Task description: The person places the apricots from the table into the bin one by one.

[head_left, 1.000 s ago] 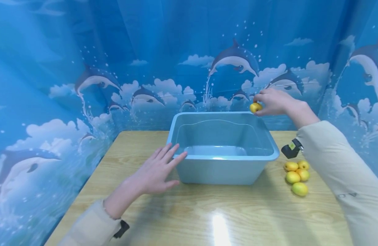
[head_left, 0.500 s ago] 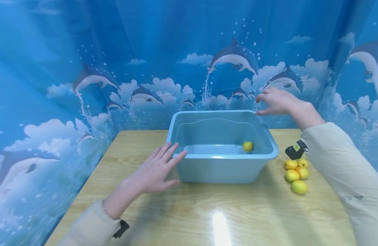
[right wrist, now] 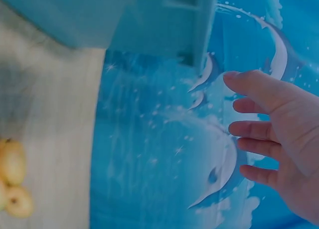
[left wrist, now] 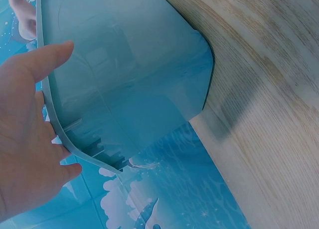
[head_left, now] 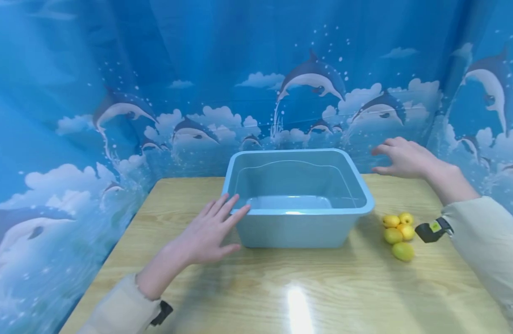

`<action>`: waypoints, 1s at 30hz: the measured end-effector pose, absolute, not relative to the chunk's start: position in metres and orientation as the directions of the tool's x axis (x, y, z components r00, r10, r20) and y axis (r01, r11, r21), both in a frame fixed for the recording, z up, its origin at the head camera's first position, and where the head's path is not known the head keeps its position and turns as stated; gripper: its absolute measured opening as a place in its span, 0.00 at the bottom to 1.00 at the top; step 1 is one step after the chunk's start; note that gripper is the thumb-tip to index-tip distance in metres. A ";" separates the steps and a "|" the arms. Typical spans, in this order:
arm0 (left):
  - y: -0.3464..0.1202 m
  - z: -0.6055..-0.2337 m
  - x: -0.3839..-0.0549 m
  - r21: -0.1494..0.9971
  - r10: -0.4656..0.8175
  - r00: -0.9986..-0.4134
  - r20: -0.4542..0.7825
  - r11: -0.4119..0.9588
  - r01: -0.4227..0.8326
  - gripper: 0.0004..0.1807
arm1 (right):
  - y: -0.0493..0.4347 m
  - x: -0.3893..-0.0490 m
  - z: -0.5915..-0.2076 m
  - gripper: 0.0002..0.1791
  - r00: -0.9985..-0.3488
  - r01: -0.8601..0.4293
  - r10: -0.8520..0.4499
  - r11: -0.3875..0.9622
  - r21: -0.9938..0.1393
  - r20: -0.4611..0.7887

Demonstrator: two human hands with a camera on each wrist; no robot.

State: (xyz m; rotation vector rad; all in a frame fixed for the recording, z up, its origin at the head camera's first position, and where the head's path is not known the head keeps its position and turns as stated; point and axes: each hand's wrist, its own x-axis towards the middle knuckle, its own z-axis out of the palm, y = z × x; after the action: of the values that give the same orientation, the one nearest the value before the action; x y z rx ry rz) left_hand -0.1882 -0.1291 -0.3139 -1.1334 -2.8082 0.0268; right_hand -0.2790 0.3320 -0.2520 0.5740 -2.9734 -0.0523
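Note:
A pale blue plastic tub (head_left: 295, 229) stands on the wooden table, and no fruit shows in the part of its inside that I can see. My left hand (head_left: 199, 234) lies with spread, straight fingers at the tub's near left rim; the left wrist view shows the hand (left wrist: 32, 129) beside that rim. My right hand (head_left: 411, 158), fingers loosely bent, holds nothing and hovers right of the tub. Several small yellow fruits lie in a cluster on the table right of the tub, the nearest fruit (head_left: 403, 252) greener. In the right wrist view one fruit (right wrist: 19, 201) shows a dimpled end.
A blue curtain (head_left: 223, 55) printed with dolphins and clouds hangs behind the table and along both sides. Wooden tabletop (head_left: 256, 283) extends in front of the tub, with a bright reflection on it. A small black device (head_left: 432, 229) sits on the right wrist.
My right hand let a yellow fruit drop into the tub, then moved right and slightly down, away from the rim. That fruit has gone out of sight. The left hand stays at the rim.

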 end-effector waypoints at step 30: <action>-0.129 -0.315 -0.187 -0.066 0.698 -0.707 0.115 0.715 0.695 0.49 | 0.427 -0.236 -0.352 0.25 -0.905 -0.354 -0.361 0.933 0.072 0.224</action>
State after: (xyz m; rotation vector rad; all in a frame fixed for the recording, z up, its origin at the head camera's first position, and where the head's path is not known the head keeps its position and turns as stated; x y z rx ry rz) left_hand -0.1875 -0.1291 -0.3150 -1.1374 -2.7866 0.0272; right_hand -0.2360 0.4273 -0.3519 0.5358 -2.8554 -0.0427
